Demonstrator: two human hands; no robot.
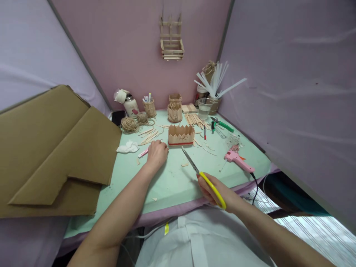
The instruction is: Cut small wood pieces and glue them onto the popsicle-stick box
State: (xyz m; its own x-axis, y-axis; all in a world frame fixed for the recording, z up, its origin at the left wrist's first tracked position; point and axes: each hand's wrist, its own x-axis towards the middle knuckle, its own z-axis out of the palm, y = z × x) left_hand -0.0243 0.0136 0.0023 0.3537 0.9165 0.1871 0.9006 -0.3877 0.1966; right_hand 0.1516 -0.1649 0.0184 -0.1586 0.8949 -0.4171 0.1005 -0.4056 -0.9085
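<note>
Yellow-handled scissors (213, 188) are gripped in my right hand (208, 189), with the blades together and pointing up and left toward the box. My left hand (157, 152) rests on the table with its fingers curled over a slim pink craft knife (144, 152), whose ends show on both sides of the hand. Its fingertips are partly hidden. Just beyond the hands stands a small box of wooden sticks (181, 136), with a jagged top edge and a red line along its base. A small wood scrap (185, 165) lies near the scissor tips.
A pink glue gun (239, 160) and green-handled pliers (225, 126) lie at right. Behind are wood sticks (194, 119), a clear water cup (204, 109) and twine balls (129, 125). Crumpled white tissue (128, 147) and large cardboard (52, 148) are at left.
</note>
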